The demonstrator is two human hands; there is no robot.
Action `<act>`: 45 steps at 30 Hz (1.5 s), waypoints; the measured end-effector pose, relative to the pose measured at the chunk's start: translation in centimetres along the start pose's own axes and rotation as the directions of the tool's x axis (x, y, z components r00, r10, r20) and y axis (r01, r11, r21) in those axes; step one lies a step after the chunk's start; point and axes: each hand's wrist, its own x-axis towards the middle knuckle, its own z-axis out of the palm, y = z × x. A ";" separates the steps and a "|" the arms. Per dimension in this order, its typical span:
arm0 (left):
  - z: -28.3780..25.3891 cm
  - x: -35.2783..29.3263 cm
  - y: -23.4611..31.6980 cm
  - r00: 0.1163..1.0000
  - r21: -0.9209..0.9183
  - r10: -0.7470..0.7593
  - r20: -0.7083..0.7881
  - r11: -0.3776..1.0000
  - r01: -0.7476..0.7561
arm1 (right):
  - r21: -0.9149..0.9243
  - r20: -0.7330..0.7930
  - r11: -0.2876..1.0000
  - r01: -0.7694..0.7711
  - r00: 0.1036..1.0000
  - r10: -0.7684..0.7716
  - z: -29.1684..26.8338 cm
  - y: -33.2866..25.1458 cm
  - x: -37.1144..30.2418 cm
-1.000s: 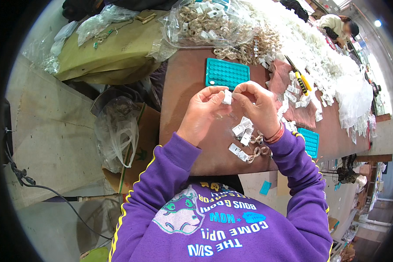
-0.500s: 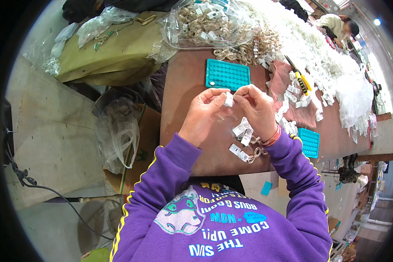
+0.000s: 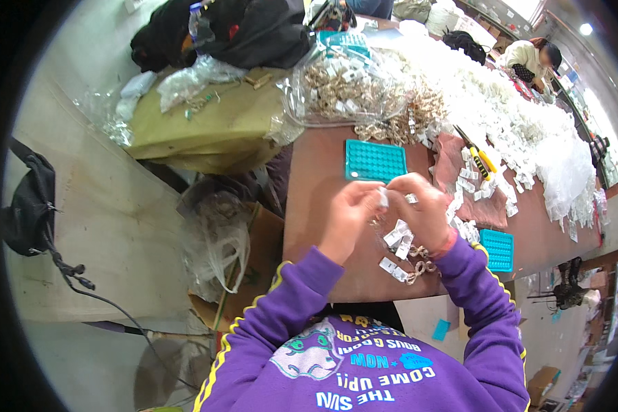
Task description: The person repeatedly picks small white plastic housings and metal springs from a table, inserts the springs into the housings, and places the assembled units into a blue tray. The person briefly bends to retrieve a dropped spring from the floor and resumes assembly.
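White tag (image 3: 383, 199) is between my hands, raised in front of me above the reddish-brown surface (image 3: 316, 178). My left hand (image 3: 353, 213) pinches it between thumb and fingertips. My right hand (image 3: 422, 209) meets it from the other side, fingers bent in toward the thumb; the pinch is too blurred for me to tell whether they grip its edge. Another small tag (image 3: 410, 198) shows against my right hand, and I cannot tell if it is held or lies beyond.

Just below my hands lie a few white tags (image 3: 398, 239), with beige cords (image 3: 417, 266) beside them. Past my fingers, a teal dimpled tray (image 3: 375, 159) lies flat; a second teal tray (image 3: 496, 250) sits near my right sleeve (image 3: 470, 275), by the edge. To the right, a pink cloth (image 3: 484, 209) is spread out with tags on it, and yellow-and-black pliers (image 3: 484, 163) lie at its upper part. A big white heap (image 3: 529, 147) runs along the far right, next to a clear plastic bag (image 3: 297, 103) full of cords and tags. On my left stand an olive-covered table (image 3: 206, 134) and, lower, a cardboard box (image 3: 264, 240). A co-worker (image 3: 525, 58) bends forward at the far right.
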 end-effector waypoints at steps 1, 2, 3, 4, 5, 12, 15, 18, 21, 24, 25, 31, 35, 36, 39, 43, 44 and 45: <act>0.9 -0.6 0.5 0.901 0.358 0.379 0.211 0.828 -0.432 | 0.088 -0.127 0.995 -0.047 0.990 0.058 -1.1 -0.2 -0.1; 1.9 -1.2 1.2 0.633 0.517 0.572 0.521 0.379 -0.768 | 0.190 -0.250 0.979 -0.071 0.961 0.118 -2.3 -0.3 -0.2; 2.9 -2.5 2.0 0.468 0.368 0.519 0.716 0.289 -0.884 | 0.293 -0.356 0.946 -0.136 0.903 0.240 -4.0 -0.7 -1.1; 4.0 -3.5 2.9 0.258 0.186 0.443 0.859 0.199 -0.962 | 0.381 -0.438 0.906 -0.187 0.826 0.354 -5.5 -1.1 -2.2; 5.1 -3.2 3.9 0.020 0.011 0.452 0.892 0.023 -1.000 | 0.416 -0.436 0.888 -0.197 0.813 0.385 -6.4 -1.3 -3.1; -0.9 11.5 6.7 0.714 0.914 0.572 0.405 -0.237 -0.329 | 0.370 -0.403 0.869 -0.329 0.786 0.469 -7.2 -3.4 -10.4; -4.3 10.5 4.8 0.816 0.923 0.452 0.360 -0.044 -0.383 | 0.431 -0.388 0.805 -0.408 0.722 0.573 -7.8 -3.7 -12.3; -5.2 7.3 5.0 0.760 0.874 0.471 0.448 -0.050 -0.484 | 0.392 -0.410 0.821 -0.415 0.720 0.560 -8.5 -3.3 -13.6; -4.2 5.2 5.4 0.870 0.892 0.283 0.404 0.091 -0.444 | 0.469 -0.432 0.799 -0.376 0.692 0.579 -8.4 -2.8 -14.4; -2.2 4.3 4.4 0.865 0.841 0.093 0.493 0.201 -0.502 | 0.492 -0.431 0.796 -0.353 0.696 0.575 -7.9 -2.7 -14.8; -1.3 4.4 3.7 0.820 0.808 0.056 0.570 0.140 -0.572 | 0.505 -0.429 0.796 -0.334 0.703 0.567 -7.8 -2.7 -14.9; 3.7 6.0 -2.2 0.792 0.786 -0.077 0.605 -0.099 -0.610 | 0.440 -0.437 0.809 -0.390 0.694 0.572 -8.4 -2.8 -15.6; 4.2 7.3 -3.7 0.801 0.787 -0.082 0.593 -0.150 -0.598 | 0.331 -0.376 0.802 -0.498 0.710 0.596 -8.6 -0.9 -15.1; 3.9 7.5 -3.6 0.802 0.798 -0.007 0.598 -0.090 -0.596 | 0.135 -0.361 0.856 -0.499 0.780 0.511 -8.4 -0.2 -14.7; 2.5 7.4 -2.1 0.836 0.818 0.172 0.521 0.178 -0.547 | -0.395 -0.212 0.832 -0.390 0.920 0.331 -7.1 2.8 -12.4; 0.5 4.8 1.2 0.930 0.743 0.172 0.326 0.562 -0.365 | -0.650 -0.067 0.648 -0.397 0.880 0.471 -4.8 5.6 -10.0; 0.2 3.8 1.8 0.952 0.677 0.124 0.278 0.678 -0.286 | -0.647 -0.064 0.653 -0.394 0.881 0.468 -4.3 6.0 -9.6; -0.2 2.5 2.5 0.969 0.595 0.070 0.235 0.778 -0.200 | -0.607 -0.074 0.688 -0.399 0.890 0.450 -4.1 6.1 -9.4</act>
